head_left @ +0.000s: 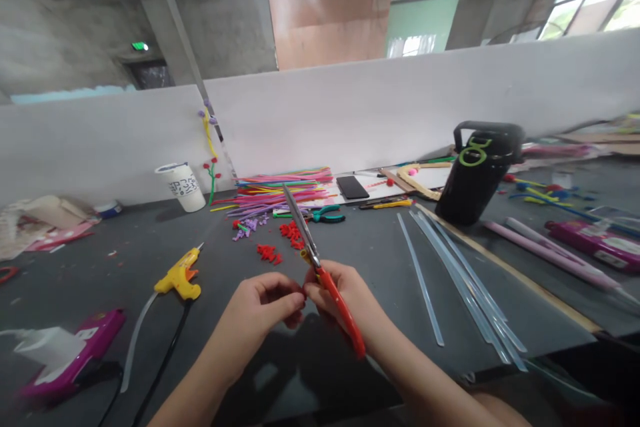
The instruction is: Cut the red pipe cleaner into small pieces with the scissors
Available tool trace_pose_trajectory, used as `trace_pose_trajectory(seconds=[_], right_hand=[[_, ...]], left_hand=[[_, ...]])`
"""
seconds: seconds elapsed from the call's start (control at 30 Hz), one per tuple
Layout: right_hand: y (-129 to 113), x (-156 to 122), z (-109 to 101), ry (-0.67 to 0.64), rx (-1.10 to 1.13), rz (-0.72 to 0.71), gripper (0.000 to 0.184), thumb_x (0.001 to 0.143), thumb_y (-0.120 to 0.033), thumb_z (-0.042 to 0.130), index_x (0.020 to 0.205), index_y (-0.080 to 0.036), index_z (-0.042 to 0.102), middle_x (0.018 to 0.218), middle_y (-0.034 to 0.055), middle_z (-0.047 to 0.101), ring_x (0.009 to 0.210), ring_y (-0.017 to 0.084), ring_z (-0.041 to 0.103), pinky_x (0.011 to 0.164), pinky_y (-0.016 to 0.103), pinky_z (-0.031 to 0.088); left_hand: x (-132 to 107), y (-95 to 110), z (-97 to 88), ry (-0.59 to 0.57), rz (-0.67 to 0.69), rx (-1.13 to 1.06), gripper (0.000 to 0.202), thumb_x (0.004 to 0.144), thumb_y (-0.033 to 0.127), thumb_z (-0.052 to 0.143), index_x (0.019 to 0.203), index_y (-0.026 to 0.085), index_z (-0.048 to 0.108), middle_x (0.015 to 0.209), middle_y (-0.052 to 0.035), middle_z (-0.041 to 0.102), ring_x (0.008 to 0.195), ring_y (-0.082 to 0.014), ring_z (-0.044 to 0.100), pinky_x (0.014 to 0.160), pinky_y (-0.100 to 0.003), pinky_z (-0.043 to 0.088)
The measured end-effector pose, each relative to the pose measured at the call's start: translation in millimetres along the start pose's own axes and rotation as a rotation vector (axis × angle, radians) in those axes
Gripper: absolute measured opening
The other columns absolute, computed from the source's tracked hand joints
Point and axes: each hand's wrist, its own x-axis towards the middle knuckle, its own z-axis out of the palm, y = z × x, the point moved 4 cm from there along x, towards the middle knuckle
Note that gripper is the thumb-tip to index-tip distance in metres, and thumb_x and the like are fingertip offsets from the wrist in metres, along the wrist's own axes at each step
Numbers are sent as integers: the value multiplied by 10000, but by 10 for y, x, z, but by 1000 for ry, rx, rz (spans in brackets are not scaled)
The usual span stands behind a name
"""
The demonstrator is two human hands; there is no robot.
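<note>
A pair of scissors (344, 312) with red handles rests in my right hand (345, 290), its metal blades closed and pointing up and away over the table. My left hand (265, 303) is closed in a pinch, its fingertips meeting those of the right hand. A tiny dark red bit may be between them, too small to name. Just beyond the hands lie small red pieces (269, 253) and a second red pile (291, 235), partly behind the blades. Purple pieces (250, 227) lie further left.
A yellow glue gun (181, 275) and a purple power strip (95, 347) are on the left. Colourful pipe cleaners (280, 190), teal-handled pliers (327, 215) and a phone (353, 187) lie at the back. Clear glue sticks (465, 280) and a black bottle (473, 177) stand right.
</note>
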Motion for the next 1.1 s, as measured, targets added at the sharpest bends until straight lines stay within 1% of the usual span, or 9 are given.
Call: trace_pose_trajectory(seconds=[0.17, 0.33, 0.47, 0.53, 0.67, 0.77, 0.87, 0.97, 1.1], right_hand=[[-36, -55, 2, 4, -1, -20, 57, 607, -130, 467, 578, -178, 453, 426, -91, 383, 360, 37, 326, 377, 158, 264], [-7, -58, 37, 29, -11, -35, 60, 625, -141, 464, 590, -183, 441, 410, -94, 375, 356, 45, 331, 382, 165, 272], [-21, -65, 0, 39, -22, -39, 77, 661, -215, 484, 607, -187, 435, 416, -89, 366, 350, 57, 342, 369, 175, 275], [-54, -90, -60, 48, -60, -47, 116, 684, -280, 497, 635, -182, 457, 446, -79, 377, 376, 65, 359, 381, 180, 290], [-197, -170, -207, 126, -406, -151, 200, 693, -370, 531, 650, -178, 495, 527, -51, 418, 476, 80, 371, 439, 183, 287], [-303, -202, -227, 139, -690, -184, 210, 670, -385, 563, 635, -193, 484, 548, -45, 452, 498, 91, 361, 452, 190, 262], [-323, -202, -171, 86, -756, -174, 223, 693, -413, 539, 682, -204, 465, 612, -32, 512, 519, 102, 399, 470, 192, 272], [-222, -218, -113, 56, -814, -156, 236, 715, -431, 516, 683, -206, 451, 647, -19, 535, 542, 117, 425, 489, 200, 283], [-39, -280, -102, 107, -903, -132, 233, 678, -412, 574, 738, -209, 475, 699, -6, 555, 587, 135, 468, 527, 213, 298]], left_hand=[[-19, -75, 26, 34, -42, -75, 80, 650, 215, 597, 685, 144, 598, 531, 6, 582, 496, -117, 511, 511, -230, 400], [-28, -5, 58, 65, -42, -71, 15, 625, 146, 576, 635, 139, 583, 507, 17, 569, 484, -109, 507, 508, -223, 400], [-13, 27, 73, 88, -36, -72, 13, 617, 139, 577, 607, 143, 572, 476, 17, 567, 462, -111, 506, 490, -219, 399], [-20, 13, 51, 123, -17, -161, 35, 619, 159, 598, 618, 148, 564, 509, 5, 589, 486, -121, 531, 495, -221, 409], [-94, -15, -18, 157, -6, -438, 59, 650, 151, 608, 659, 160, 550, 569, 10, 597, 494, -91, 530, 485, -184, 400], [-155, 2, -69, 177, -11, -564, 107, 650, 117, 621, 733, 161, 571, 589, 16, 593, 499, -73, 531, 484, -159, 402], [-163, 1, -100, 195, -43, -646, 99, 645, 118, 638, 726, 137, 584, 615, -7, 607, 517, -72, 546, 507, -157, 424], [-131, -16, -118, 189, -53, -690, 67, 650, 133, 641, 686, 121, 586, 622, -16, 602, 517, -67, 533, 502, -154, 425], [-112, -22, -146, 194, -8, -673, 34, 677, 145, 617, 678, 124, 591, 598, 6, 563, 516, -55, 493, 494, -144, 406]])
